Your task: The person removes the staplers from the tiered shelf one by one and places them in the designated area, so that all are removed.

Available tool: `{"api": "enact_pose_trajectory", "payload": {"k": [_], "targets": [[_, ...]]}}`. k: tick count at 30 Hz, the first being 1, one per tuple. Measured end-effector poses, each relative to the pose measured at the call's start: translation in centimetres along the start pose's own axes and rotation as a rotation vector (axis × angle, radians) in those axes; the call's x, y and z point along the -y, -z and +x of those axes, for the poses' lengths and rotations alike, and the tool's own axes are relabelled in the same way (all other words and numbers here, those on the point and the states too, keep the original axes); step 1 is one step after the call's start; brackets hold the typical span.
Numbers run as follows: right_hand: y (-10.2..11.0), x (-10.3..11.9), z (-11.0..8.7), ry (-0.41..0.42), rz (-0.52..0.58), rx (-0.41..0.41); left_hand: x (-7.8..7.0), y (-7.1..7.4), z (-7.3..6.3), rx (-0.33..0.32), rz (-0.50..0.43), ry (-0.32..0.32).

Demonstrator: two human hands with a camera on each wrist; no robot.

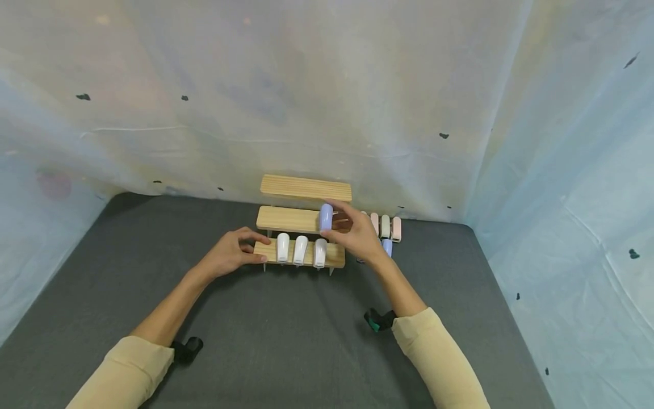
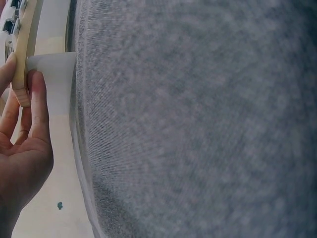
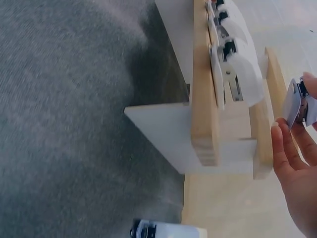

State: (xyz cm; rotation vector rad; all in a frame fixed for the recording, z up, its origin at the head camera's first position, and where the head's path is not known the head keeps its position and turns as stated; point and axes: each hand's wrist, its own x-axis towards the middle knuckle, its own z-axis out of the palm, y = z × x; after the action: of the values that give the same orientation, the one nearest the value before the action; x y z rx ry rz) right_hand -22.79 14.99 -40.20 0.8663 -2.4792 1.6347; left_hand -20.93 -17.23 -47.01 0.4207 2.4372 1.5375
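Note:
A three-step wooden display rack [image 1: 334, 257] stands near the back of the dark table. My left hand [image 1: 230, 253] grips the left end of its lowest board; in the left wrist view, fingers lie on both faces of the board [image 2: 21, 74]. Three white or pale small staplers, among them a white one [image 1: 283, 247] and a greyish one [image 1: 319, 253], sit side by side on that step. With thumb and fingers my right hand [image 1: 360, 234] pinches a lavender stapler [image 1: 326, 217] at the right end of the middle step. Whether the stapler touches the board cannot be told.
Right of the rack, pink [image 1: 396, 228] and pale green [image 1: 385, 226] staplers stand in a row, with a lavender one [image 1: 387, 246] in front, partly behind my right wrist. The rack's top board [image 1: 306, 186] is close to the hanging backdrop [image 1: 306, 113].

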Motion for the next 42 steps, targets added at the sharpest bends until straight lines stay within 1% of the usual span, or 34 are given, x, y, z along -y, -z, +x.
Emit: {"api": "enact_pose_trajectory", "payload": {"k": [2,6,10,16,20,24,25,27,29,31,32,34,36,38,42], "targets": [[0.4,0.1,-0.2,0.009,-0.011,-0.001,-0.1,0.0,0.0,0.001,-0.001,-0.006],[1.1,0.1,-0.7,-0.010,-0.071,0.002,-0.2,0.0,0.0,0.011,-0.010,-0.014],[1.6,-0.2,-1.1,-0.018,-0.097,-0.001,-0.2,0.0,-0.2,0.020,-0.040,-0.014],[2.2,-0.7,-1.7,-0.022,-0.132,-0.021,-0.1,0.0,-0.4,0.019,-0.031,-0.009],[2.8,-0.9,-2.3,-0.046,-0.117,-0.035,0.0,0.0,-0.5,0.020,-0.031,-0.018],[3.7,-1.4,-3.0,-0.042,-0.105,-0.045,0.0,-0.1,-0.4,0.019,-0.037,-0.027],[3.9,-0.9,-3.2,-0.042,-0.115,-0.043,-0.1,-0.1,-0.4,0.020,-0.039,-0.028],[4.4,-1.0,-3.6,-0.038,-0.140,-0.034,-0.3,0.0,-0.3,0.022,-0.029,-0.035],[4.8,-1.1,-4.0,-0.047,-0.174,-0.024,-0.9,-0.1,-0.5,0.021,-0.028,-0.030],[5.2,-1.0,-4.4,-0.056,-0.207,-0.021,-1.1,-0.1,-0.5,0.017,-0.019,-0.029],[5.5,-1.6,-4.6,-0.058,-0.216,-0.025,-1.1,-0.1,-0.5,0.015,-0.015,-0.029],[5.8,-1.6,-5.0,-0.075,-0.249,-0.033,-1.1,-0.2,-0.4,0.007,-0.014,-0.024],[6.2,-1.7,-5.3,-0.093,-0.270,-0.038,-0.5,-0.2,-0.2,0.003,-0.012,-0.027],[6.5,-1.7,-5.7,-0.110,-0.284,-0.040,-0.3,-0.1,-0.1,0.005,-0.018,-0.031],[7.0,-2.0,-6.2,-0.138,-0.275,-0.040,0.0,0.0,-0.1,0.012,-0.040,-0.039]]}}
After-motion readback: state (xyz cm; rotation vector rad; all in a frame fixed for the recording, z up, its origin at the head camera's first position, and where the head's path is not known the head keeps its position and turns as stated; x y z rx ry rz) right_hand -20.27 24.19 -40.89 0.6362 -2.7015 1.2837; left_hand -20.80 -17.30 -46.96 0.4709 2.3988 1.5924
